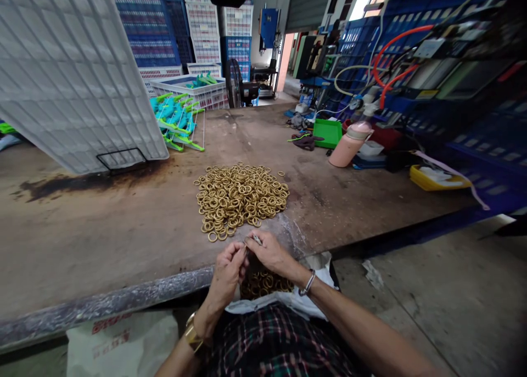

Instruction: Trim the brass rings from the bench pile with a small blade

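Observation:
My left hand is closed in a pinch, its fingertips meeting those of my right hand at the table's front edge. Between the fingertips is what looks like a brass-coloured ring, mostly hidden. My right hand is closed around a small grey metal tool, of which only a short piece shows. Just beyond both hands, a heaped pile of brass-coloured rings lies on the wooden table. Below the hands, more rings lie in an open white bag at my lap.
A white plastic crate stands tilted at left, beside turquoise and green plastic parts. A pink bottle, a green tray and a yellow tray stand at right. A black fan and stacked crates are behind.

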Demonstrator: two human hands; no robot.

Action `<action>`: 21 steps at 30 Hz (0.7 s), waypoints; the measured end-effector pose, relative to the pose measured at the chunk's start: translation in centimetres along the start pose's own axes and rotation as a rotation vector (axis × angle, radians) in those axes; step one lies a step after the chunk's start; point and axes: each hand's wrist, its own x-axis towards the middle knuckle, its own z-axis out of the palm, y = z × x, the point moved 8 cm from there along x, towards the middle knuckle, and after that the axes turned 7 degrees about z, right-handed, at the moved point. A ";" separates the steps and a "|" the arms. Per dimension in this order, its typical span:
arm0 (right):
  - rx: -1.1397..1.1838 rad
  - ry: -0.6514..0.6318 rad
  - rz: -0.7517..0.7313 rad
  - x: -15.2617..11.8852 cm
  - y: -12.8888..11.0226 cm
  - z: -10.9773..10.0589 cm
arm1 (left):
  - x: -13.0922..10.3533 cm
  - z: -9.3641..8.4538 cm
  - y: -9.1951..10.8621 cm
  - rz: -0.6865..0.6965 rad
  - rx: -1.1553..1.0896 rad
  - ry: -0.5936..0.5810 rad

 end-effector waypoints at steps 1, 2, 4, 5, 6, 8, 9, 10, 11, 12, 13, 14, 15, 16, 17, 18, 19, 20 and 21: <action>0.006 -0.005 -0.005 0.0 0.0 0.0 | 0.0 0.2 -0.1 -0.008 -0.036 -0.019; 0.015 -0.010 -0.012 0.0 0.0 0.1 | -0.1 0.3 -0.1 -0.010 -0.070 -0.033; 0.036 -0.010 -0.027 0.0 0.0 0.0 | -0.1 0.5 0.0 -0.011 -0.115 -0.053; 0.043 -0.009 -0.031 0.0 0.0 0.0 | -0.1 0.6 0.0 -0.012 -0.128 -0.060; 0.047 -0.009 -0.032 0.0 0.0 0.0 | -0.2 0.6 0.1 -0.012 -0.139 -0.065; 0.052 -0.008 -0.039 0.0 -0.1 -0.1 | -0.2 0.7 0.2 -0.010 -0.154 -0.072; 0.052 -0.007 -0.044 -0.1 -0.1 -0.1 | -0.3 0.8 0.2 -0.008 -0.161 -0.075; 0.049 -0.009 -0.049 -0.1 -0.2 -0.2 | -0.3 0.8 0.2 -0.005 -0.166 -0.078; 0.044 -0.010 -0.052 -0.1 -0.3 -0.2 | -0.3 0.8 0.2 -0.001 -0.169 -0.079; 0.033 -0.008 -0.051 -0.1 -0.3 -0.2 | -0.3 0.7 0.1 0.001 -0.169 -0.079; 0.014 -0.001 -0.045 -0.1 -0.3 -0.3 | -0.3 0.7 0.0 0.002 -0.167 -0.077; -0.017 0.013 -0.037 -0.2 -0.3 -0.4 | -0.3 0.6 -0.1 0.003 -0.165 -0.073; -0.061 0.036 -0.032 -0.2 -0.2 -0.6 | -0.3 0.6 -0.1 0.005 -0.164 -0.067; -0.117 0.062 -0.036 -0.3 -0.2 -0.8 | -0.2 0.5 -0.2 0.009 -0.163 -0.059; -0.183 0.082 -0.047 -0.4 -0.2 -0.9 | -0.2 0.4 -0.2 0.015 -0.164 -0.051; -0.251 0.089 -0.066 -0.5 -0.3 -0.8 | -0.1 0.3 -0.1 0.022 -0.166 -0.044; -0.315 0.082 -0.090 -0.7 -0.4 -0.7 | -0.1 0.3 0.0 0.028 -0.165 -0.039; -0.370 0.065 -0.112 -0.8 -0.4 -0.4 | -0.1 0.3 0.1 0.033 -0.163 -0.035; -0.413 0.041 -0.128 -1.0 -0.4 -0.1 | -0.1 0.2 0.2 0.037 -0.159 -0.032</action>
